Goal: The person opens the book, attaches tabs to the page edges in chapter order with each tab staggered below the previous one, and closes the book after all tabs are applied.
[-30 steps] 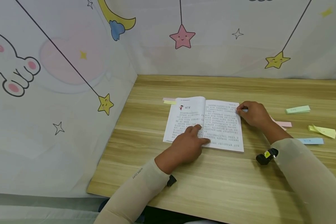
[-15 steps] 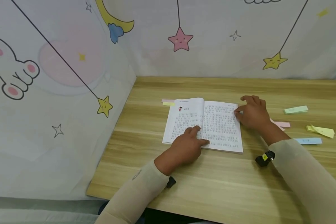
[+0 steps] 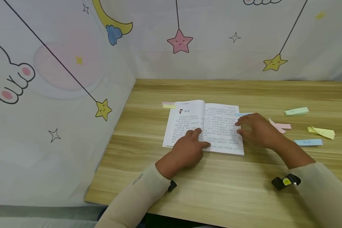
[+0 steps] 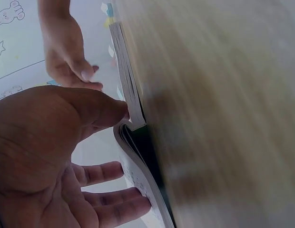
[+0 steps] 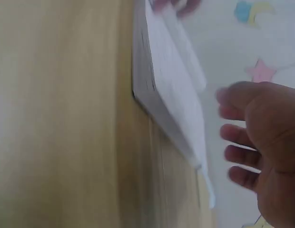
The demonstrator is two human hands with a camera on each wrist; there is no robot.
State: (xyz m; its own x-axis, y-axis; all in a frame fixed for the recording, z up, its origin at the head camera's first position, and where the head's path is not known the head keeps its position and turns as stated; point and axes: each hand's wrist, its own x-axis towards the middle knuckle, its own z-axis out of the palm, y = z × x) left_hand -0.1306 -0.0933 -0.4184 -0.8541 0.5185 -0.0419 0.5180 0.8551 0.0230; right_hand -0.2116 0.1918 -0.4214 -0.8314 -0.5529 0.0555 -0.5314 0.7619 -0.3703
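An open book [image 3: 223, 129] of printed text lies on the table. My left hand [image 3: 187, 150] presses its pages near the spine with extended fingers, and the left wrist view shows the thumb [image 4: 107, 109] and fingers on either side of the fold. A blue sticky tab [image 3: 242, 114] sticks out from the right page's edge. My right hand [image 3: 257, 130] is beside that edge, just below the tab, its fingers loosely bent. Nothing sits between those fingers in the right wrist view, where the hand [image 5: 276, 142] is apart from the book [image 5: 178, 90].
Pink and yellow tabs [image 3: 168, 106] project from the book's left edge. On the wooden table [image 3: 188, 196], to the right, lie pink strips [image 3: 282, 126], a green pad [image 3: 297, 111], a yellow pad [image 3: 322, 132] and a blue pad [image 3: 308, 142]. A patterned cloth wall [image 3: 216, 63] borders the table.
My right hand was pinching at the right page's edge; it has let go and moved down toward me, leaving the blue tab in sight. The left hand has stayed on the book.
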